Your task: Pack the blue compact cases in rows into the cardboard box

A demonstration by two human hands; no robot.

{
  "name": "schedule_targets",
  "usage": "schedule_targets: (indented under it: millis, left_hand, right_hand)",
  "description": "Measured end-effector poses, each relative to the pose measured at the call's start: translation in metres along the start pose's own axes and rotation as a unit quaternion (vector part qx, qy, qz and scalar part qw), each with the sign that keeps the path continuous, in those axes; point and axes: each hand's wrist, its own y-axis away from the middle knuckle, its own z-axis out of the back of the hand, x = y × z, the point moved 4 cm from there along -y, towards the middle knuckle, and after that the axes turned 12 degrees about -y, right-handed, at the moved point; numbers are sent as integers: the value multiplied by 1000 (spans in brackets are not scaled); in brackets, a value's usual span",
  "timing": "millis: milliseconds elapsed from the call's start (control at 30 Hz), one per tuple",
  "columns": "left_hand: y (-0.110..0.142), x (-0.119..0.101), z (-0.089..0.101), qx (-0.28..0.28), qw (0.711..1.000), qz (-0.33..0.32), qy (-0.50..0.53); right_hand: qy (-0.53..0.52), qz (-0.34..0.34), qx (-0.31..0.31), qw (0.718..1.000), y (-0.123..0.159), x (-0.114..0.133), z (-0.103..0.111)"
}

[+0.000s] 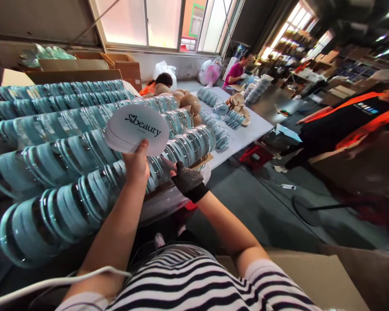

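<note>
A fanned stack of white oval cards [137, 129] is gripped in my left hand [136, 166], thumb on top. The front card bears black "Sbeauty" lettering. My right hand [188, 179], in a black fingerless mesh glove, is beside the nearest row of clear round plastic cases [94, 196]. Its visible fingers reach toward the cases with nothing seen in them; whether they touch is unclear. More rows of these cases [61, 151], pale blue-green and standing on edge, spread behind and to the left of the cards.
Behind the rows lie tan rounded pieces [189, 103]. A white table [246, 129] carries more cases. Cardboard boxes [125, 71] stand by the window. A person in magenta [235, 74] sits farther back; another in an orange vest [350, 114] is at right. A white cable [52, 281] crosses my left arm.
</note>
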Motion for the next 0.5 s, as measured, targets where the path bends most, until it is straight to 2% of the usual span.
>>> schedule_targets:
  millis: [133, 267, 400, 500]
  left_hand:
    - [0, 0, 1, 9, 1000, 0, 18]
    - [0, 1, 2, -6, 1000, -12, 16]
    - [-2, 2, 2, -35, 999, 14, -5]
    - [8, -6, 3, -51, 998, 33, -26]
  right_hand:
    - [-20, -1, -42, 999, -3, -4, -1]
    - [-60, 73, -79, 992, -17, 0, -12]
    - [-47, 102, -56, 992, -23, 8, -21]
    - [-54, 103, 6, 993, -17, 7, -20]
